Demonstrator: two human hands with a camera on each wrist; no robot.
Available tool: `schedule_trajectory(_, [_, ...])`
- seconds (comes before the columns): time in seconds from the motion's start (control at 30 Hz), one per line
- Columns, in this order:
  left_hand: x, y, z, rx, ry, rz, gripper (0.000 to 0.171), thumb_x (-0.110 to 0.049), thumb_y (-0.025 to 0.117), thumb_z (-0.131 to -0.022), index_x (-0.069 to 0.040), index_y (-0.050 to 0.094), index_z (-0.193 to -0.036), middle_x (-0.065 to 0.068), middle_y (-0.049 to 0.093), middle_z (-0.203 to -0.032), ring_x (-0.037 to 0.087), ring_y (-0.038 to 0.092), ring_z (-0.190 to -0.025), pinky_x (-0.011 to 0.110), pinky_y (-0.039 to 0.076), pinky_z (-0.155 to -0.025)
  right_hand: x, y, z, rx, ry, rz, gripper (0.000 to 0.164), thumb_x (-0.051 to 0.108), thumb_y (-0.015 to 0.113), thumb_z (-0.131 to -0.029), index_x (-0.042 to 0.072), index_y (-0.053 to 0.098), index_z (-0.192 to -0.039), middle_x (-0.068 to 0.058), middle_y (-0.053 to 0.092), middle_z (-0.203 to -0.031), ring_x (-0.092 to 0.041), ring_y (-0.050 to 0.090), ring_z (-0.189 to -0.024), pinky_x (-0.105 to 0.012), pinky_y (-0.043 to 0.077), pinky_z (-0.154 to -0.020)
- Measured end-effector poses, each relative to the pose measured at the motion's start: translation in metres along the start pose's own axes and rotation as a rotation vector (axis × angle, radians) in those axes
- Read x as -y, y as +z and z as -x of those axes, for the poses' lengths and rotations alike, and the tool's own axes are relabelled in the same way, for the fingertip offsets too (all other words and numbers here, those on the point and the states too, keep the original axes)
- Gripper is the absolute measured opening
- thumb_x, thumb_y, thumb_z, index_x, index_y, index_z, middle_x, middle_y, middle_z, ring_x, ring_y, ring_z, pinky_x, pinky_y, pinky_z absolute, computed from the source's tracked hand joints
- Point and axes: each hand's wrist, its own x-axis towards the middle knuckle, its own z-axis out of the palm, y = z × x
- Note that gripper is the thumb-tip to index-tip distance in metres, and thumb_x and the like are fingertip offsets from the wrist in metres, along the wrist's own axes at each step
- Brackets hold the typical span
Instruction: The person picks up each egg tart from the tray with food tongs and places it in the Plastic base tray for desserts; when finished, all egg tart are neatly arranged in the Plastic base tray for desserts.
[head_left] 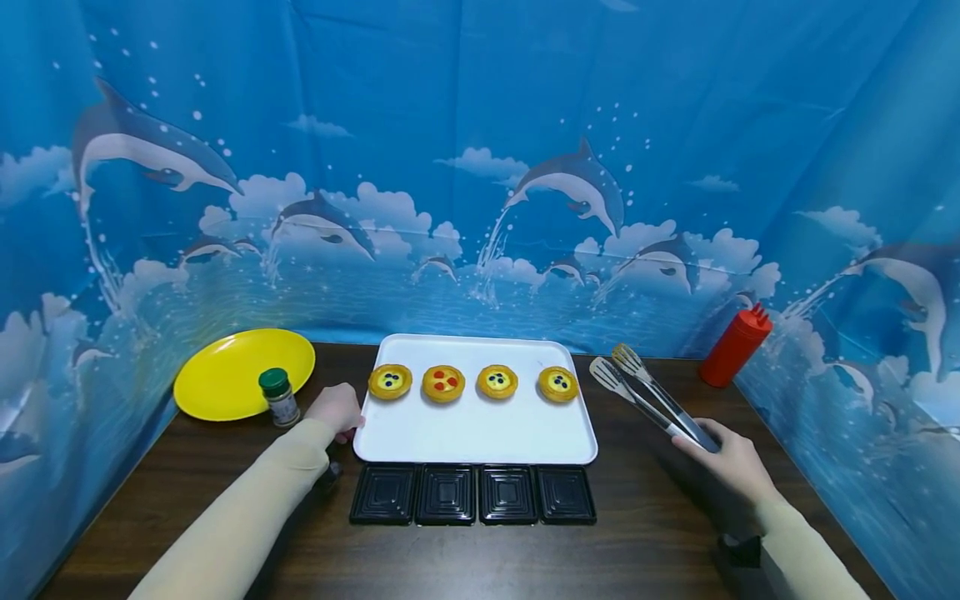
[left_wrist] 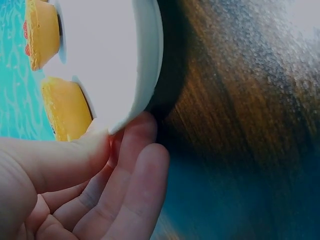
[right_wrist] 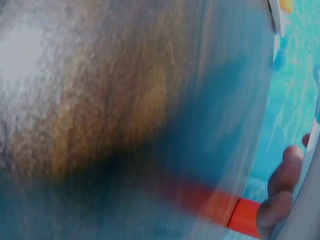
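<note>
Facing dolphin backdrop [head_left: 450,100], wood tbl [head_left: 645,542]: your L hand [head_left: 337,410] pinches tray [head_left: 465,429]; R hand [head_left: 726,460] grips tongs [head_left: 686,422], tips/long axis fwd-L.

No readable text — green-capped jar [head_left: 277,385], its label [head_left: 284,409] too small

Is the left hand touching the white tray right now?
Touching. The left wrist view shows the left hand pinching the white tray at its corner.

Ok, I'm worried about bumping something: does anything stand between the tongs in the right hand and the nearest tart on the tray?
Nothing visible does: between the tongs in the right hand and the rightmost tart lie only a strip of table and the edge of the tray.
</note>
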Motion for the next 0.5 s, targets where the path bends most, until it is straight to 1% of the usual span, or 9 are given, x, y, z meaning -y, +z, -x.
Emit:
schedule_trajectory(0.13, [-0.0010,0.0012,-0.0002,-0.009,0.011,-0.010,0.015,-0.006,0.066,-0.087,0.006,0.063,-0.094,0.011,0.062,-0.073,0.020,0.061,-0.062,0.027,0.054,-0.059,-0.0015,0.0011,0.0013,0.014,-0.033,0.017,0.078,0.061,0.061,-0.081,0.004,0.048,-0.133,-0.024,0.057,-0.117,-0.029,0.052,-0.093,-0.043,0.051,-0.072])
schedule_trajectory(0.33, [-0.0006,0.0023,-0.0008,-0.017,0.009,-0.016,0.014,-0.006,0.067,-0.086,0.006,0.064,-0.093,0.011,0.061,-0.073,0.020,0.060,-0.061,0.027,0.054,-0.058,-0.0024,0.0039,-0.0012,0.001,-0.093,0.054,0.073,0.059,0.063,-0.080,0.008,0.051,-0.131,-0.022,0.060,-0.114,-0.027,0.054,-0.092,-0.046,0.051,-0.074])
schedule_trajectory(0.5, [-0.0007,0.0011,-0.0003,-0.017,0.001,-0.020,0.014,-0.007,0.067,-0.087,0.006,0.064,-0.092,0.011,0.062,-0.072,0.020,0.061,-0.061,0.027,0.054,-0.059,-0.0009,0.0054,-0.0078,0.028,-0.122,0.068,0.072,0.059,0.064,-0.080,0.008,0.053,-0.129,-0.016,0.063,-0.109,-0.024,0.054,-0.088,-0.037,0.049,-0.070])
